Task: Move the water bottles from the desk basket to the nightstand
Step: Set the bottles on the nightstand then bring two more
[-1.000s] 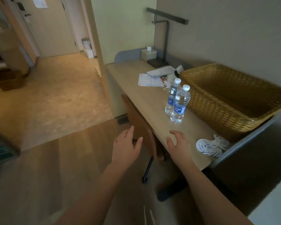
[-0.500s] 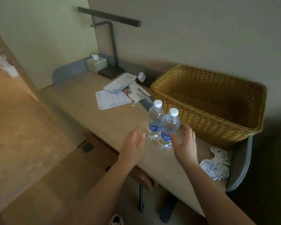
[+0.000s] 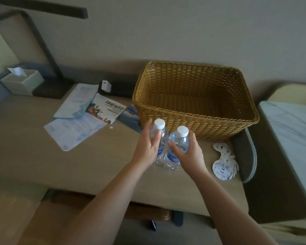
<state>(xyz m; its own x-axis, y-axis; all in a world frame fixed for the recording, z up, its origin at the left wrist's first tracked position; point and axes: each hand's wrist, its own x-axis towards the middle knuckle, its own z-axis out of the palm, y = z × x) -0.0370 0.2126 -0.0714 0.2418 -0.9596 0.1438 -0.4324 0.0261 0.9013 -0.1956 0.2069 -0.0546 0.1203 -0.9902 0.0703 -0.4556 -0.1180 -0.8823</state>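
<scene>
Beige desk (image 3: pixel 34 156) against wall, wicker basket (image 3: pixel 195 121) behind; hands wrapped round upright bottles: left hand (image 3: pixel 146 147), right hand (image 3: pixel 189 152).

Two bottles (image 3: pixel 166 147) upright on the tabletop (image 3: pixel 95 165), left hand (image 3: pixel 147 147) and right hand (image 3: pixel 187 152) around them, basket (image 3: pixel 194 121) just behind the hands, papers (image 3: pixel 81 117) left of the left hand, nightstand (image 3: pixel 293 131) well right of the right hand
</scene>
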